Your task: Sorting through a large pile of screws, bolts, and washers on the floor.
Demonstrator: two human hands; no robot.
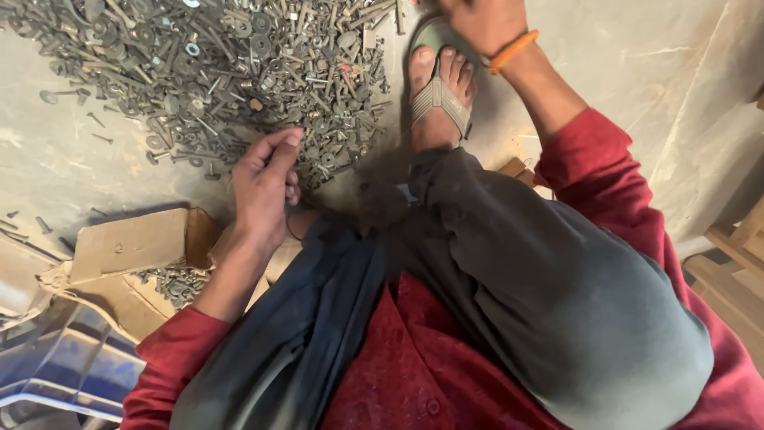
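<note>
A wide heap of grey bolts, nuts and washers (231, 72) lies on the concrete floor in front of me. My left hand (267, 187) hovers at the heap's near edge, back towards the camera, with fingers curled and the thumb pressed to the forefinger. Whether it pinches a small piece is hidden. My right hand (477, 20), with an orange band at the wrist, reaches to the top edge above my sandalled foot (438, 87). Its fingers are cut off by the frame.
A torn cardboard box (135, 243) at the left holds several bolts (179, 283). A blue plastic object (56, 366) sits at the bottom left. Wooden pieces (740, 247) stand at the right edge. My bent knee in grey cloth (557, 287) fills the middle.
</note>
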